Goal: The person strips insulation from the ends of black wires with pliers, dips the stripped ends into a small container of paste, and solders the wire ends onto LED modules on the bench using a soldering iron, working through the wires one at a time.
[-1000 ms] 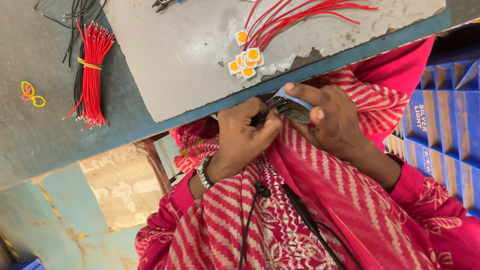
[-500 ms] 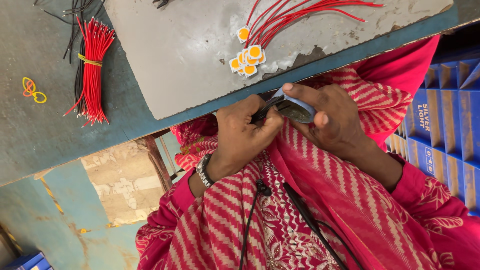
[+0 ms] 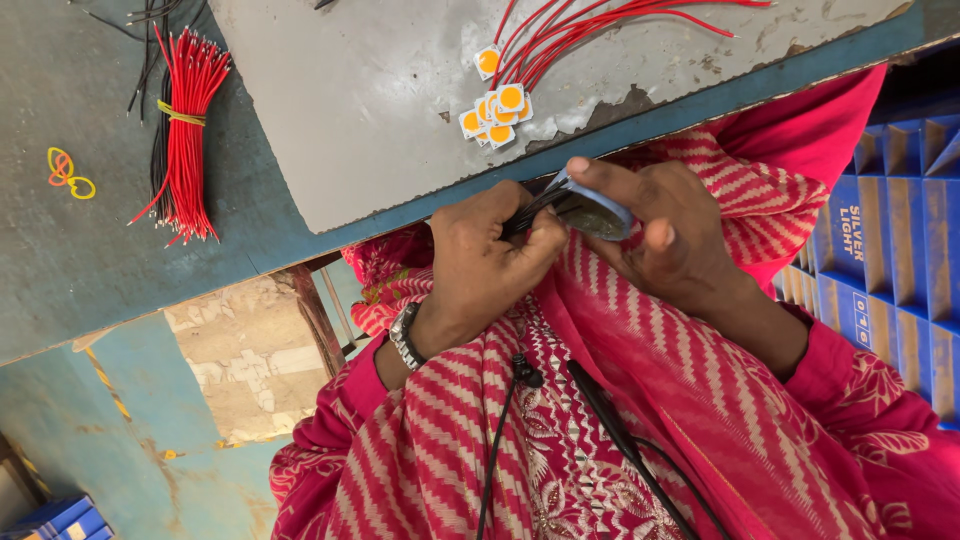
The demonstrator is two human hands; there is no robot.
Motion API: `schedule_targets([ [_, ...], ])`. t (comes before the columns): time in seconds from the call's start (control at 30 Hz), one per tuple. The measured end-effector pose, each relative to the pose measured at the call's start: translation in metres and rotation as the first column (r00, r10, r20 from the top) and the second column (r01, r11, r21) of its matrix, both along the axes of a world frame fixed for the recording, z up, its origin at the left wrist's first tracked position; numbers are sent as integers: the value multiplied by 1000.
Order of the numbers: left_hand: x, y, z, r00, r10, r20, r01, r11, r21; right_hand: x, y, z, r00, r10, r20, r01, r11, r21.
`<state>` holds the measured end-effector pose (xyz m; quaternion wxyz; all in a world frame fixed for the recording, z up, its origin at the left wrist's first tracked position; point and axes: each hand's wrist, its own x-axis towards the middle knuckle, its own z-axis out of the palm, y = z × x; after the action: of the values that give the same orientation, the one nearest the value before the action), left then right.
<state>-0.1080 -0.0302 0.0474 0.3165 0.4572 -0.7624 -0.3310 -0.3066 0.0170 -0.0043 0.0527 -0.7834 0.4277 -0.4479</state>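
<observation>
My left hand point(image 3: 485, 265) is clenched around a thin black tool point(image 3: 530, 212), probably tweezers, though too little of it shows to be sure. Its tip points into the small round tin point(image 3: 592, 212) that my right hand point(image 3: 668, 235) grasps. The tin has a pale blue rim and something dark and dull inside. I pinch it between my thumb on the near side and my fingers over the far rim, tilted toward me. Both hands meet over my lap, just below the edge of the bench point(image 3: 80, 250), with the tool touching the tin.

A metal watch point(image 3: 404, 336) sits on my left wrist. A black cord point(image 3: 500, 440) hangs down my red striped clothes.

On the bench lies a grey slab point(image 3: 380, 90), chipped along its near edge. On it, near that edge and just above my hands, is a small heap of white square chips point(image 3: 495, 112) with round orange centres. One more lies a little farther up. Loose red wires point(image 3: 600, 25) fan out from beside them across the slab. Well to the left, off the slab, is a bundle of red wires point(image 3: 185, 130) tied with a yellow band, some black wires beside it. Farther left lie two small rubber bands point(image 3: 70, 175), yellow and orange. Blue cartons point(image 3: 890, 240) are stacked at my right.
</observation>
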Motion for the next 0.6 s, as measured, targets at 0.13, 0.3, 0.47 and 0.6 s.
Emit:
schedule_targets([
  [0.13, 1, 0, 2, 1000, 3, -19, -3, 1000, 13, -4, 0, -1, 999, -41, 3, 41, 999, 2],
  [0.3, 4, 0, 3, 998, -14, -67, 14, 1000, 6, -6, 1, -4, 998, -68, 19, 67, 997, 25],
  [0.47, 6, 0, 2, 997, -8, -78, 10, 1000, 20, -6, 0, -3, 996, -74, 46, 72, 997, 31],
  [0.6, 6, 0, 1, 997, 14, -78, -12, 999, 32, -4, -2, -2, 995, -66, 74, 63, 997, 44],
])
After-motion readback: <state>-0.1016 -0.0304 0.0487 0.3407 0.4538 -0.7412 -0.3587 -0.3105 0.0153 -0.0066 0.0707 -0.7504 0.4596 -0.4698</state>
